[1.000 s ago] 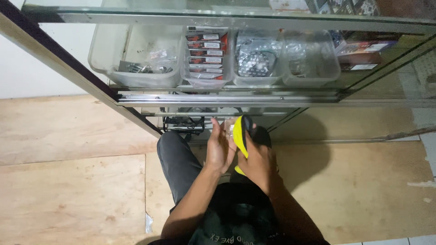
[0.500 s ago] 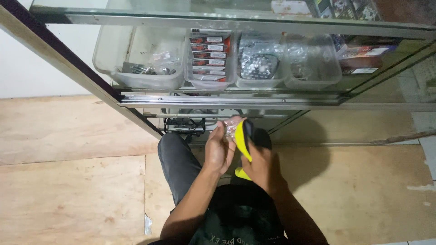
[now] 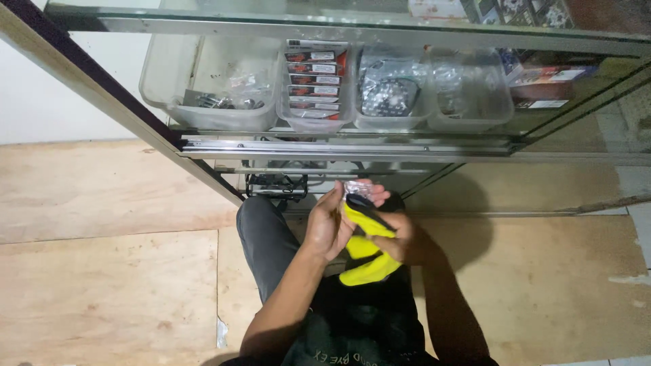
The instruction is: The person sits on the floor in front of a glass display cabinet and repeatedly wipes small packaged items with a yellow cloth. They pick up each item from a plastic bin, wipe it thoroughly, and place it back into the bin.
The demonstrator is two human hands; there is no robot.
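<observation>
I crouch in front of a glass display cabinet. My left hand and my right hand meet just below its bottom rail. Together they hold a bright yellow cloth with a black edge, which hangs down over my lap. At the top of the cloth, between my fingertips, sits a small shiny silvery part. My left fingers curl around the part and the cloth; my right hand grips the cloth from the other side.
Inside the cabinet stand several clear plastic tubs: one with metal parts, one with stacked red and white boxes, two with bagged items. A dark wire rack sits on the lowest level. Plywood sheets cover the floor.
My hands have shifted slightly, the left fingers have spread a little, and the silvery part now shows above the yellow cloth.
</observation>
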